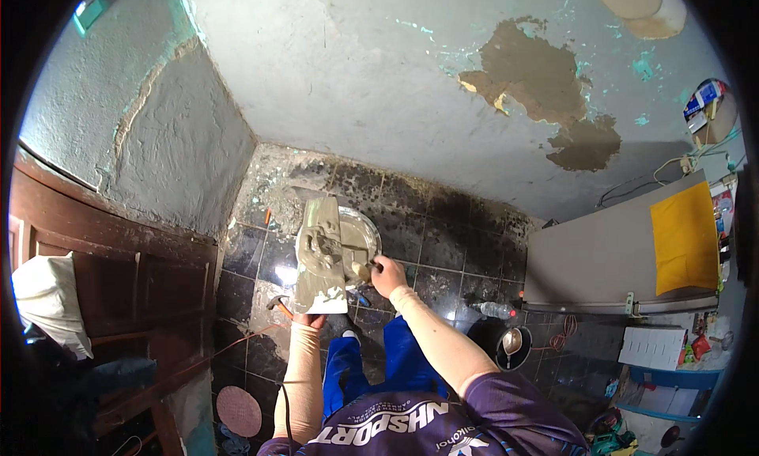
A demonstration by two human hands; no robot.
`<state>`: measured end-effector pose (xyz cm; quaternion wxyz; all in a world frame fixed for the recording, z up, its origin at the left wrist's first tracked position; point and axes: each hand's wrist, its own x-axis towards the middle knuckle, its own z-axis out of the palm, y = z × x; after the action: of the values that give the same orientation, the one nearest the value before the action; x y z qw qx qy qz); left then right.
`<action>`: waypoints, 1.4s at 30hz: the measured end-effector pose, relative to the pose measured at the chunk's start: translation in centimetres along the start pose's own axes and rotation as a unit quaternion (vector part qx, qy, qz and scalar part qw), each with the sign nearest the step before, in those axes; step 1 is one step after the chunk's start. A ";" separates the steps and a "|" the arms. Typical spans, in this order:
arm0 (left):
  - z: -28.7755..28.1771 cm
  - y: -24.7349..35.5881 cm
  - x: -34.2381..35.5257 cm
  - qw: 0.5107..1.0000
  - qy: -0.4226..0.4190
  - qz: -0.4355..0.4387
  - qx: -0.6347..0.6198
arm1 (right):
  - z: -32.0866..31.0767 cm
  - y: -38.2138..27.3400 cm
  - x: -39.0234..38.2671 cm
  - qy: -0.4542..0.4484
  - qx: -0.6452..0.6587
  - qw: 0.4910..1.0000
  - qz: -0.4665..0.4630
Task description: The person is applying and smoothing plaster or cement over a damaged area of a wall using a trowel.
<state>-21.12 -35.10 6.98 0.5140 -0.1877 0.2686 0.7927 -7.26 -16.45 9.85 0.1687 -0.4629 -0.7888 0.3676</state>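
My left hand (308, 320) grips the lower end of a long flat plastering board (318, 288), which carries a heap of wet grey mortar (322, 246) and has pale, scraped patches near its bottom. Beneath the board is a round bucket (373, 234) of grey mix, partly hidden by it. My right hand (387, 274) is closed on the handle of a mortar-coated trowel (360, 268) at the board's right edge, over the bucket. An orange-handled hammer (277, 302) lies on the floor left of the board's lower end.
Black tiles (427, 242) run to a patched wall (356, 68). A brown door (134, 298) with a white sack (51, 302) stands left. Right are a grey appliance (593, 258), a dark bucket (494, 345) and a plastic bottle (494, 310). A cable (241, 339) crosses the floor.
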 end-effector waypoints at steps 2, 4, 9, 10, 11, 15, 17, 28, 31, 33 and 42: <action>2.1 -0.7 -0.5 0.999 -0.034 0.002 0.007 | -0.7 0.3 -0.8 -0.027 0.042 0.998 0.033; 3.4 -1.2 -0.7 0.999 -0.051 0.006 0.005 | -1.3 -0.4 -1.6 -0.158 0.282 0.925 0.202; 2.2 -2.0 -1.1 0.999 -0.032 -0.028 -0.021 | -1.1 -3.0 -2.9 -0.261 0.515 0.743 0.338; 2.5 -2.3 -1.4 0.999 -0.028 -0.032 -0.015 | -0.8 -3.5 -2.9 -0.254 0.562 0.713 0.334; 2.8 -2.7 -1.4 0.999 -0.020 -0.029 -0.022 | -0.6 -4.0 -3.1 -0.247 0.607 0.680 0.329; 5.5 -3.6 -2.0 0.998 -0.032 -0.046 -0.038 | -1.3 -4.2 -2.6 -0.306 0.660 0.619 0.296; 5.1 -3.5 -2.4 0.998 -0.018 -0.044 -0.031 | -1.0 -4.5 -2.5 -0.318 0.652 0.619 0.300; 5.2 -2.5 -3.6 0.998 -0.020 -0.052 0.009 | -0.1 -6.0 -2.4 -0.283 0.620 0.671 0.293; 4.8 -1.6 -3.8 0.999 -0.025 -0.047 0.003 | -0.8 -7.9 -2.9 -0.239 0.580 0.725 0.284; 6.5 -1.7 -4.1 0.997 -0.045 -0.057 0.002 | -0.2 -6.5 -2.6 -0.199 0.636 0.701 0.253; 6.3 1.8 -5.8 0.971 -0.158 -0.071 0.164 | -3.7 -10.1 -1.3 -0.169 0.669 0.708 0.149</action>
<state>-20.59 -35.93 15.68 0.6291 0.0087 0.2964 0.7186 -10.55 -19.03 19.87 0.2406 -0.2703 -0.2721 0.8916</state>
